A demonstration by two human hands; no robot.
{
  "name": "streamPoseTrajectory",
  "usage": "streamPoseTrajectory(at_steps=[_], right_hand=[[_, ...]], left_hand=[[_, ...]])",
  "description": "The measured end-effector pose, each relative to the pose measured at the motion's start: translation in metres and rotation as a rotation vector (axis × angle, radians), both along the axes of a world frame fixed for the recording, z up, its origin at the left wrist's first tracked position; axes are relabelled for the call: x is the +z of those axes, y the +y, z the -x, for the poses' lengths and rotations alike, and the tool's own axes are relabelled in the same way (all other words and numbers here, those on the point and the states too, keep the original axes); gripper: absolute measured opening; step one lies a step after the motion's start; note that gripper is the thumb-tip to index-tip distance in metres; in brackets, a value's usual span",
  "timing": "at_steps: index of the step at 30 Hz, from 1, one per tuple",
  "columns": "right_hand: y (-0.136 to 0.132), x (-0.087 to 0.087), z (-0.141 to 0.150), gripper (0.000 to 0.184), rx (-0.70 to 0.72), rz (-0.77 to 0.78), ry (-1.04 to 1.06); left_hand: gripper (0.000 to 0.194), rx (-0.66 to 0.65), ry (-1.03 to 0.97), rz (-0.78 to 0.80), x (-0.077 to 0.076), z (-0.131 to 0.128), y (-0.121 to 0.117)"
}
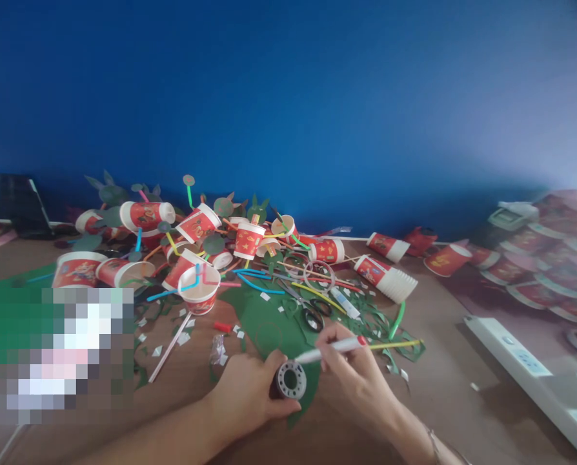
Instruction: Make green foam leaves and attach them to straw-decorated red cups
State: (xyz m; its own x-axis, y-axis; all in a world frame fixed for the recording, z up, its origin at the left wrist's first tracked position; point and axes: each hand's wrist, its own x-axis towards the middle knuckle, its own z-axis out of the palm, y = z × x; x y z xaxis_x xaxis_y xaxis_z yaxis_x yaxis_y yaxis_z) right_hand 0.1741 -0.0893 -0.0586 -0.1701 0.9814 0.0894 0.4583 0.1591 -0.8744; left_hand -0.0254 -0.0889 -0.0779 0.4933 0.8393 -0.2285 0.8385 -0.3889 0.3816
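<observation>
My left hand point(247, 391) grips a small round ring point(291, 380) with a dark side and a pale face pierced by several holes; it looks like a tape-roll core. Between the fingers of my right hand point(349, 368) is a white marker point(330, 349) with a red end. Its tip points left and down to the ring's upper edge; whether they touch I cannot tell. Green paper point(264, 326) lies beneath and behind the ring. A short red tube, perhaps a cap point(222, 327), rests to the upper left. Black-handled scissors point(312, 316) lie just beyond my right hand.
Red and white paper cups point(199, 290) with coloured straws crowd the back of the table. A stack of cups point(390, 282) lies on its side. Paper scraps and a glue tube point(345, 302) are scattered about. A white power strip point(506, 349) runs along the right.
</observation>
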Motion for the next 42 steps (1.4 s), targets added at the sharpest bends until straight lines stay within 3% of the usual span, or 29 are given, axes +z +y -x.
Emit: streamPoseTrajectory(at_steps=[2,8,18,26,31,36,40,42], right_hand=[[-0.006,-0.003,0.003,0.02,0.015,0.041,-0.035],[-0.012,-0.014,0.008,0.018,0.068,-0.055,-0.236],[-0.018,-0.013,0.012,0.015,0.176,-0.143,-0.332],[-0.015,-0.011,0.009,0.02,0.188,0.017,-0.285],[0.001,0.005,0.015,0.02,0.263,0.084,-0.341],[0.013,0.034,0.024,0.021,0.481,-0.109,-0.655],[0.016,0.051,0.03,0.021,0.781,-0.467,-1.139],[0.015,0.055,0.034,0.017,0.846,-0.526,-1.225]], left_hand=[[0.053,-0.008,-0.012,-0.007,-0.001,0.0,0.0],[0.049,-0.025,-0.029,-0.023,-0.002,0.0,0.0],[0.049,-0.042,-0.012,-0.033,-0.003,0.0,0.001],[0.052,-0.041,-0.002,-0.04,-0.005,0.0,0.001],[0.055,-0.013,0.005,-0.015,-0.002,0.001,0.0],[0.054,0.024,-0.043,-0.02,-0.001,0.001,0.001],[0.062,0.021,-0.066,-0.047,-0.005,0.002,0.001],[0.067,0.02,-0.078,-0.051,-0.008,0.003,0.001]])
